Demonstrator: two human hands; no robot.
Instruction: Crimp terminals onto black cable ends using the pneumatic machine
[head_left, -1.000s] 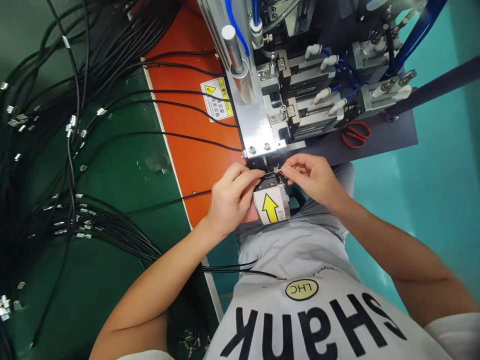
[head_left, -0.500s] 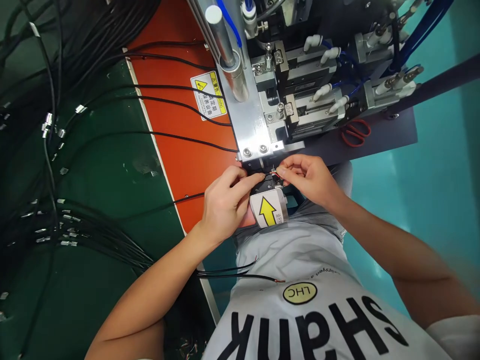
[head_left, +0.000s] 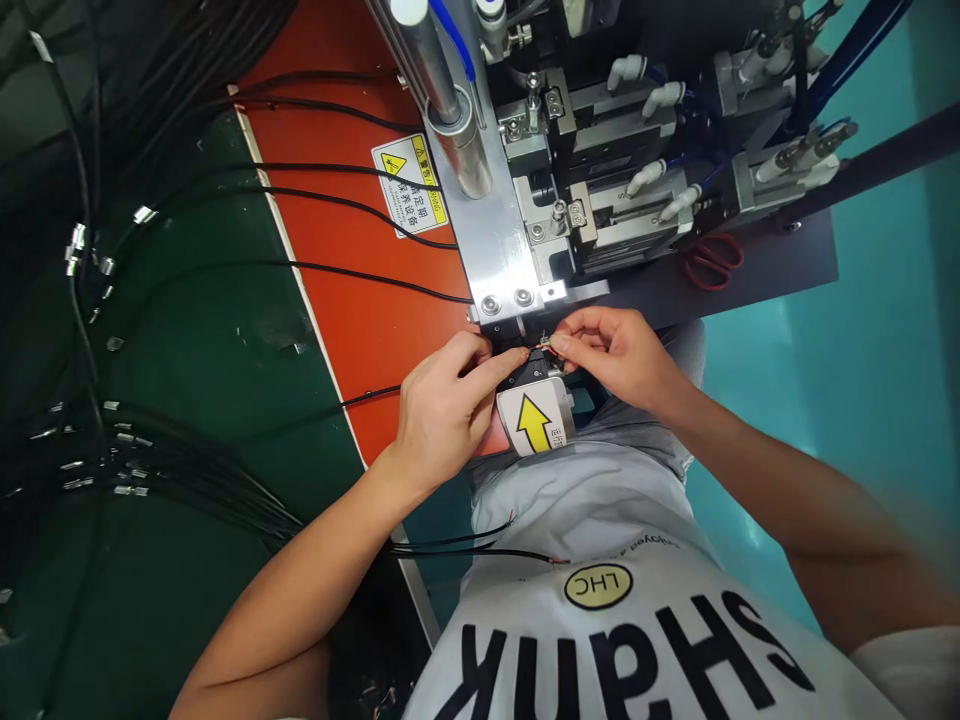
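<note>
My left hand (head_left: 442, 410) lies at the edge of the orange mat (head_left: 352, 290). Its fingers (head_left: 501, 362) are closed on the end of a black cable (head_left: 375, 395) and press it against the small black block (head_left: 534, 372) under the machine's metal plate (head_left: 499, 240). My right hand (head_left: 619, 355) comes in from the other side, thumb and forefinger pinched together on the thin coloured wires (head_left: 543, 345) that stick out of that cable end. The wires sit right at the mouth of the block, just above the label with the yellow arrow (head_left: 534, 422). I cannot tell how far in they reach, because my fingertips cover the spot.

The wires are fine and short, so I judge that a slack pinch could let them spring apart or cross each other. Both sets of fingertips are very near the machine's parts, close to the warning sticker (head_left: 411, 185); if anything there moved while I am this close, my skin could be nipped. The cable runs off to my left towards the heap of other cables (head_left: 112, 470) on the green table (head_left: 225, 400), and a snag there could tug the end out of my grip. The loose cables (head_left: 480, 548) across my shirt could slide off if I shift
</note>
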